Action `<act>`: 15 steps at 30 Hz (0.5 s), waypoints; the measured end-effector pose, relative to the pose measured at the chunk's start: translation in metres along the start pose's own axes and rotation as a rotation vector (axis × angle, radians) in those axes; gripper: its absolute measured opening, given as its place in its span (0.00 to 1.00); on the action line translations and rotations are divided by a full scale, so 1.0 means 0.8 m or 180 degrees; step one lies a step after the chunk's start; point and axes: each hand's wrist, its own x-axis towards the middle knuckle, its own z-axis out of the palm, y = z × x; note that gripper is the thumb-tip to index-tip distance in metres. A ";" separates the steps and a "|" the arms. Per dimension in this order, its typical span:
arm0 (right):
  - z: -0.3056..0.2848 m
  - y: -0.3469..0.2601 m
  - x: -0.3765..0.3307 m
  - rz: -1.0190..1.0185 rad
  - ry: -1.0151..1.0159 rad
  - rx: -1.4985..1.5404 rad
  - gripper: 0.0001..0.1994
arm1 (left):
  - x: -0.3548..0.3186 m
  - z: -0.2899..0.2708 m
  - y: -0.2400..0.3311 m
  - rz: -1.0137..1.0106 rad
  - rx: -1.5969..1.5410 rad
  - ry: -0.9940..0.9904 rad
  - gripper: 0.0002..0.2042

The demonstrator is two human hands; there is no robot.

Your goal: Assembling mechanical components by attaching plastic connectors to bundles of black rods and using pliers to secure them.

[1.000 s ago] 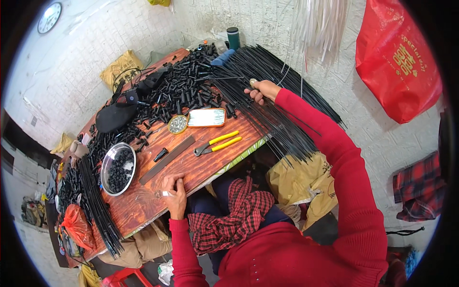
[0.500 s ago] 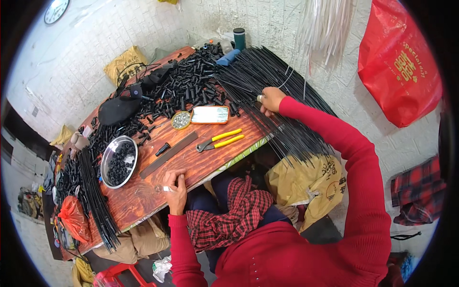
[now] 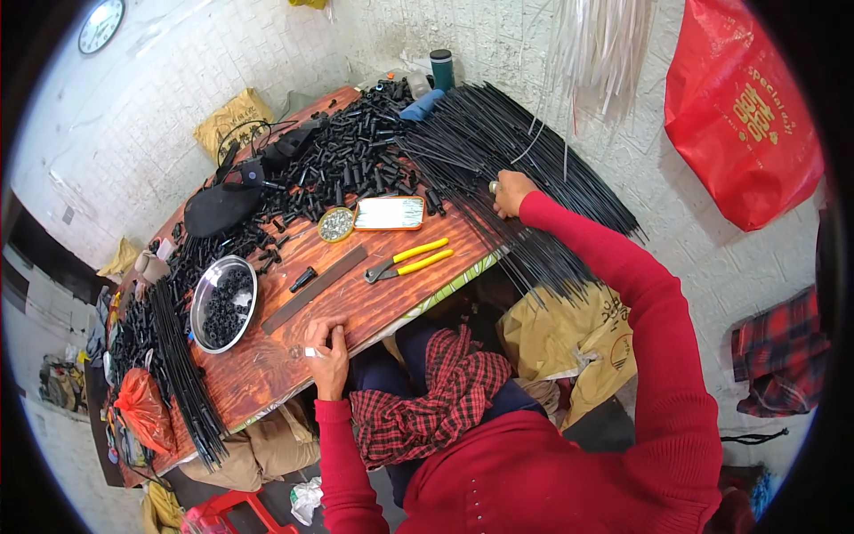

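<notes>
My right hand (image 3: 512, 193) is at the large bundle of thin black rods (image 3: 569, 182) on the table's right side. Its fingers are closed on some of the rods, with a light band around one finger; the exact grip is partly hidden. My left hand (image 3: 328, 354) rests at the table's near edge, fingers loosely bent and thumb apart, with white tape on one finger. Nothing shows in it. Between the hands lie yellow-handled nippers (image 3: 408, 262), a flat dark metal bar (image 3: 315, 289) and a short black tubular part (image 3: 303, 279).
A heap of black tubular parts (image 3: 356, 156) covers the table's back. Nearer stand a steel bowl of black rings (image 3: 252, 311), a round dish of small metal bits (image 3: 336, 224) and an orange-rimmed white tray (image 3: 390, 214). More rods (image 3: 182, 374) and a red bag (image 3: 145, 418) lie left.
My right hand has shifted slightly right and toward me over the rods. My left hand stays in place at the table edge.
</notes>
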 end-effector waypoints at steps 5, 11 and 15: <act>-0.010 -0.009 0.004 0.0529 -0.0287 0.1397 0.08 | 0.000 -0.001 -0.002 0.0035 0.0011 0.0009 0.05; -0.021 0.004 0.019 0.0442 -0.0248 0.1670 0.12 | 0.001 0.001 0.000 0.0050 -0.0009 0.0024 0.05; -0.057 -0.021 0.021 0.0586 -0.0647 0.3199 0.14 | 0.000 -0.002 -0.003 0.0035 0.0056 -0.0060 0.05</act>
